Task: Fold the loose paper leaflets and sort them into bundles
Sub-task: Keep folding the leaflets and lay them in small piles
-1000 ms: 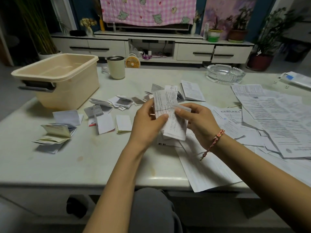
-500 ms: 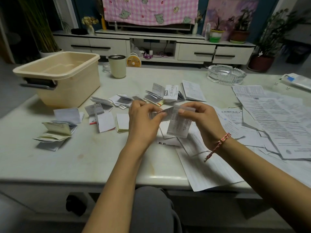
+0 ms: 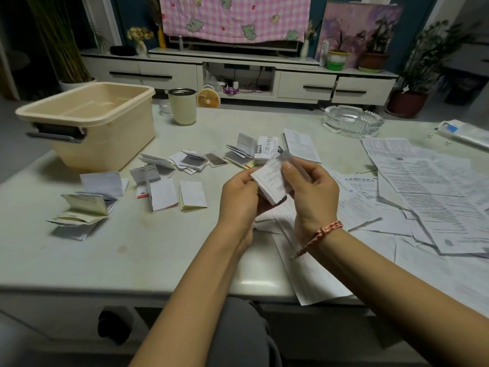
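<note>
Desk (image 3: 132, 255): pale, smooth, glossy slab.
Left hand (image 3: 239, 197): fingers curled on the Leaflet's left side, steadying it above the desk.
Right hand (image 3: 313, 192): thumb and fingers pinch its upper right edge, probably to press a crease.
Leaflet (image 3: 272, 181): thin printed paper, part-folded into a small thick rectangle.
Flat sheets (image 3: 436, 197): right; unfolded, overlapping, likely awaiting folding.
Folded leaflets (image 3: 165, 193): left; small springy packets, loosely grouped.
Tub (image 3: 90, 125): far left; beige plastic, rectangular.

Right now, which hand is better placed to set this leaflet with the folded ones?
Probably the left hand: both hands grip the leaflet, but the folded leaflets lie on its side; the right hand sits over flat sheets.
</note>
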`<action>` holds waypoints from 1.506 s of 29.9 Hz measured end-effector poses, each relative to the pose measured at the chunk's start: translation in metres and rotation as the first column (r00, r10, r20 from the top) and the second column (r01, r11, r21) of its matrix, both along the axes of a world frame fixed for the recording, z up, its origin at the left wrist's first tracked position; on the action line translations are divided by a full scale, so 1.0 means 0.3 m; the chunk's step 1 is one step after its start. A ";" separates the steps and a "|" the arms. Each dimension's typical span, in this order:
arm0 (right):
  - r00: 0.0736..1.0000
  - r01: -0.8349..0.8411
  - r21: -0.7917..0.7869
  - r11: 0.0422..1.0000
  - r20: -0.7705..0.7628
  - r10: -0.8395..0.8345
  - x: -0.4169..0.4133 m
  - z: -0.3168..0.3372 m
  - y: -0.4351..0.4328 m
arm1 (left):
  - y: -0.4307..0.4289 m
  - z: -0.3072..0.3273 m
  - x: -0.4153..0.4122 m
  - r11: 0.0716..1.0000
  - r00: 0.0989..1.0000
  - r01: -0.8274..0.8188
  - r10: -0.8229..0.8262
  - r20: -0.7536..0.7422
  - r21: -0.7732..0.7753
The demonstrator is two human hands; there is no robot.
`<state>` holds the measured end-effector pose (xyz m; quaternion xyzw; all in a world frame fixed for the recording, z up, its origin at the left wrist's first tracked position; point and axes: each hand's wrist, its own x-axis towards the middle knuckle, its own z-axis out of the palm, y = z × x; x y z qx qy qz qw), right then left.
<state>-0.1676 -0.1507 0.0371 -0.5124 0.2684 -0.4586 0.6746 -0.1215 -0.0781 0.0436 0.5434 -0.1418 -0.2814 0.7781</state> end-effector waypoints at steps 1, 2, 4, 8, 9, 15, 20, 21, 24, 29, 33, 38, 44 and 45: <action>1.000 0.024 -0.051 0.998 0.001 -0.024 0.001 -0.002 0.003 | -0.002 0.004 0.000 1.000 0.999 -0.002 0.001 -0.042 -0.026; 0.999 0.044 -0.102 0.994 0.001 -0.044 0.000 -0.004 0.004 | -0.002 0.009 -0.001 0.998 0.996 0.010 -0.015 -0.089 -0.054; 0.998 0.061 -0.186 0.981 -0.002 -0.063 -0.002 -0.009 0.005 | 0.000 0.008 0.002 0.998 0.993 0.034 -0.039 -0.108 -0.049; 0.997 0.003 -0.264 0.965 -0.068 -0.022 -0.007 -0.032 -0.010 | 0.013 -0.025 0.018 0.989 0.948 -0.065 0.020 0.317 0.133; 0.990 -0.074 -0.272 0.960 -0.132 0.039 -0.010 -0.029 -0.026 | 0.018 -0.035 0.031 0.980 0.918 -0.096 0.019 0.396 0.176; 0.773 -0.587 -0.337 0.736 -0.506 0.384 -0.064 0.027 -0.143 | 0.048 -0.047 0.054 0.939 0.893 0.090 -0.224 0.391 0.332; 0.788 -0.550 -0.277 0.788 -0.484 0.380 -0.063 0.009 -0.156 | 0.059 -0.033 0.055 0.943 0.930 0.143 -0.232 0.285 0.302; 0.789 -0.543 -0.242 0.804 -0.475 0.390 -0.059 0.006 -0.153 | 0.063 -0.033 0.058 0.943 0.937 0.121 -0.211 0.278 0.309; 0.752 -0.588 -0.099 0.803 -0.431 0.498 -0.052 0.003 -0.157 | 0.074 -0.028 0.064 0.958 0.953 0.094 -0.166 0.255 0.272; 0.679 -0.645 0.023 0.764 -0.441 0.587 -0.046 -0.002 -0.168 | 0.105 -0.035 0.089 0.945 0.955 0.172 -0.228 0.187 0.278; 0.706 -0.575 0.000 0.818 -0.506 0.496 -0.018 -0.024 -0.119 | 0.147 -0.061 0.123 0.889 0.931 0.163 -0.282 0.231 0.428; 0.746 -0.522 0.005 0.853 -0.482 0.460 0.047 -0.018 -0.065 | 0.178 -0.086 0.155 0.898 0.967 -0.184 0.093 0.238 0.400; 0.867 -0.173 -0.693 0.700 -0.444 -0.225 0.172 -0.050 -0.015 | 0.289 -0.137 0.185 0.625 0.687 -0.726 0.645 0.334 0.288; 0.886 -0.141 -0.838 0.527 -0.345 -0.312 0.199 -0.067 0.011 | 0.291 -0.137 0.179 0.631 0.687 -0.727 0.653 0.319 0.271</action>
